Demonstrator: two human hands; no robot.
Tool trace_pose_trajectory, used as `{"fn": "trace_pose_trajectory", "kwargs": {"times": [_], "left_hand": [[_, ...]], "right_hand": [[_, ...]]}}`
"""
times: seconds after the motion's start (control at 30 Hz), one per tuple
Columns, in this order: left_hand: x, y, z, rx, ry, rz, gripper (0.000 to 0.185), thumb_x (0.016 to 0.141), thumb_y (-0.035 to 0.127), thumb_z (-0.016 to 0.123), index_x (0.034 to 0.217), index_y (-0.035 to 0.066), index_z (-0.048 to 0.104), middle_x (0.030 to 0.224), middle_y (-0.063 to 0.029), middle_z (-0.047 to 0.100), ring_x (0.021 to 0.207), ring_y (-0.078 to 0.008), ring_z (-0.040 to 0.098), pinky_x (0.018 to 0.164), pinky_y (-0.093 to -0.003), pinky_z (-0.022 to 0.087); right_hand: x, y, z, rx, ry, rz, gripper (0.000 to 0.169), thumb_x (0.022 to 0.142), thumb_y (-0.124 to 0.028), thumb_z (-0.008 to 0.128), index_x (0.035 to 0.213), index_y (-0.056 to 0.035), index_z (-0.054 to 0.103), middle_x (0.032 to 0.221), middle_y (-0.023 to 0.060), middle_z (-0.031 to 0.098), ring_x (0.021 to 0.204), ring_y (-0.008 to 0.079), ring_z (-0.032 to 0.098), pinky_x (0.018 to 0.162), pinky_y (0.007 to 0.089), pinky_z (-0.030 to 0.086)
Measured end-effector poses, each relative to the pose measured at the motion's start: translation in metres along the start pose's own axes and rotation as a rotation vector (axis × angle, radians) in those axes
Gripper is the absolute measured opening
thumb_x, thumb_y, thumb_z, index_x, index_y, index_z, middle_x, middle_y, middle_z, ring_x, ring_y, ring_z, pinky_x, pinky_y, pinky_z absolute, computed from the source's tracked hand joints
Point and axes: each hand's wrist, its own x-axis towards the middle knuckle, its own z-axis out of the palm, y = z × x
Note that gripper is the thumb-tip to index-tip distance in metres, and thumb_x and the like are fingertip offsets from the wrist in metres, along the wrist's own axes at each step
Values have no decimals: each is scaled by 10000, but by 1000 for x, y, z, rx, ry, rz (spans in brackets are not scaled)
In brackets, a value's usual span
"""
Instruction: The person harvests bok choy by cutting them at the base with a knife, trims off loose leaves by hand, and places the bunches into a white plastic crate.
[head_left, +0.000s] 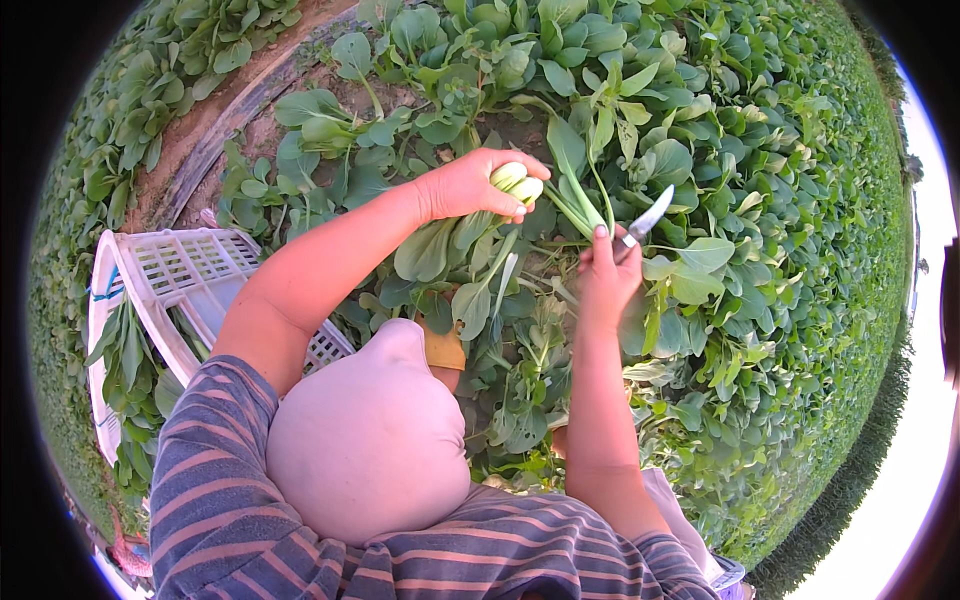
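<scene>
My left hand (476, 187) is closed around a small bunch of leafy greens (517, 184), their pale cut stem ends showing past my fingers and the leaves hanging below. Between the thumb and fingers of my right hand (611, 274) is a green plant (577, 199) with its leaves pointing away from me. That same hand also grips a small knife (651, 215), its blade angled out to the upper right. The two hands are apart, above the growing plants.
Dense leafy greens (787, 225) grow ahead and to the right. A white plastic crate (191, 259) holding leafy greens stands at my left. Beyond it, a dark strip (217, 139) runs along bare soil. My knee (375, 435) is close below my left hand.
</scene>
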Motion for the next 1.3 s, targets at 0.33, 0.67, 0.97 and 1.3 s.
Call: {"fn": "trace_pose_trajectory", "kwargs": {"times": [0.33,0.67,0.97,1.3], "left_hand": [[-4,17,14,186,-268,-38,396,648,42,671,1026,49,553,962,-13,578,887,-93,511,819,-264,428],[12,-3,-28,510,77,-139,518,625,53,665,1120,43,511,988,-54,567,905,-147,538,799,-289,440],[159,26,-39,1353,-22,-227,439,625,84,656,1036,-16,535,973,-219,606,893,-349,597,750,-403,489],[199,29,-114,1281,399,-358,738,626,135,683,1304,57,401,1048,-190,600,918,-295,602,769,-350,487]], "right_hand": [[-26,-17,18,-14,-270,188,201,874,-222,584,844,-30,532,513,4,476,401,76,425,386,206,328],[36,30,68,-194,-308,125,313,897,-333,518,812,-33,494,566,27,520,408,72,444,380,228,356],[186,65,95,-425,-371,252,286,837,-231,546,986,12,520,789,145,620,502,203,566,430,326,438],[187,86,54,-539,-264,-83,305,856,-321,545,858,-16,535,693,124,593,560,250,563,530,360,446]]}}
